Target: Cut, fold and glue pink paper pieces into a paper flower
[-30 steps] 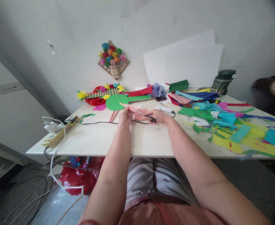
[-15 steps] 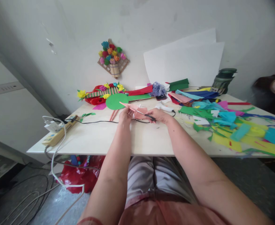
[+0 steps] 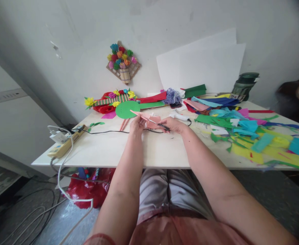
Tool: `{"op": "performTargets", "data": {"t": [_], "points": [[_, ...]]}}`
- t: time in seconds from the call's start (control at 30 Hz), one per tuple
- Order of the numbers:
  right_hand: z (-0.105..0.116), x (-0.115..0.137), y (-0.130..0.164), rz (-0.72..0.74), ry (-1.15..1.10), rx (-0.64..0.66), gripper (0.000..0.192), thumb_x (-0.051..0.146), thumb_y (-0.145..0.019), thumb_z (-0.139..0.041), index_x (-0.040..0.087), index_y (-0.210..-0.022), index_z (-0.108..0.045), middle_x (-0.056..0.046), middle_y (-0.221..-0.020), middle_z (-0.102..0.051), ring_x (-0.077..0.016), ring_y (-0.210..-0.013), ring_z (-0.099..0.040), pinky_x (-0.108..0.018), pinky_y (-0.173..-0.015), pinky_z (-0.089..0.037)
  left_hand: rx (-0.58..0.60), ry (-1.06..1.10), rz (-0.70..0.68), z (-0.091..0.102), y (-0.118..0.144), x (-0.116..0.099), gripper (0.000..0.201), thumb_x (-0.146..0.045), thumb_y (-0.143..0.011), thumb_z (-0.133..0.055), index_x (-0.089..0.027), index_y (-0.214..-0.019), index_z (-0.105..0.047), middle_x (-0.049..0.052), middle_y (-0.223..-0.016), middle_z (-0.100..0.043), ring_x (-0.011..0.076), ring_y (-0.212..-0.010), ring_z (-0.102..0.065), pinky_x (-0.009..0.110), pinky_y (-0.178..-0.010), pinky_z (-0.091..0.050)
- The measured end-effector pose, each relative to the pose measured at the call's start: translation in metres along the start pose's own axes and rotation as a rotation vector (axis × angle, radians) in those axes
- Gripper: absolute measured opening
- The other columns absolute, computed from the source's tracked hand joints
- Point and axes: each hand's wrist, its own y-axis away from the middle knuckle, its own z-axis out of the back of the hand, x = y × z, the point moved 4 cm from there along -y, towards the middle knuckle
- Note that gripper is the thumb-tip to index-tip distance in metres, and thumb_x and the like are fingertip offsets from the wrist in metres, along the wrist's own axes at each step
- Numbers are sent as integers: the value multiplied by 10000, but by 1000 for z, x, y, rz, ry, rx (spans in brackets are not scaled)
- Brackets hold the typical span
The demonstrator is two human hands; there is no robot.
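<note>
At the centre of the frame, my left hand [image 3: 137, 124] pinches the near edge of a pink paper sheet [image 3: 146, 118], fingers closed on it, while my right hand [image 3: 173, 125] is wrapped around the dark handles of a pair of scissors [image 3: 159, 124] whose blades point left into the sheet. The paper is held just above the table [image 3: 129, 149], between the two hands.

I judge the sheet light, thin and limp: it creases rather than stands, would tear under a hard tug, and is best held close to the cut line, where my left fingers already pinch it. It looks salmon pink and matte, folded into a pointed wedge that reaches up and left toward a green paper disc [image 3: 124, 109].

A black cord [image 3: 108, 132] runs across the table just beyond the hands. A white glue gun [image 3: 179, 117] lies just right of centre. Scraps of coloured paper [image 3: 243, 132] in green, teal, yellow and pink cover the right of the frame. At left, a power strip [image 3: 65, 144] sits on the table edge. A paper-flower decoration [image 3: 122, 64] hangs on the wall, upper centre, beside white sheets [image 3: 202, 68] leaning there.
</note>
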Motion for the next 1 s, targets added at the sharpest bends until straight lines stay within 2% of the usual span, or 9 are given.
{"op": "performTargets", "data": {"t": [0.4,0.73,1.0], "points": [[0,-1,-1,-1,0,-3,345,421,-666,-711,109,-812,-691,43,-458,-513,-37,-359,-361,-195,-394,-269,-5,20,-8,2,-2,0,143,-87,-821,-558,-117,-682,-577,18,-604,-617,98,-587,-623,273,-781,-529],[0,2,0,8,5,-3,379,447,-638,-730,97,-781,-695,45,-451,-500,-34,-358,-342,-206,-399,-258,26,21,-25,2,-6,1,159,-77,-831,-532,-113,-681,-570,21,-595,-608,101,-575,-618,256,-742,-530],[0,5,2,3,-3,-10,340,432,-660,-711,106,-748,-683,52,-444,-498,-35,-355,-350,-208,-401,-260,1,48,-5,1,-1,0,151,-60,-839,-508,-118,-713,-568,18,-593,-610,99,-586,-623,253,-753,-535]]}}
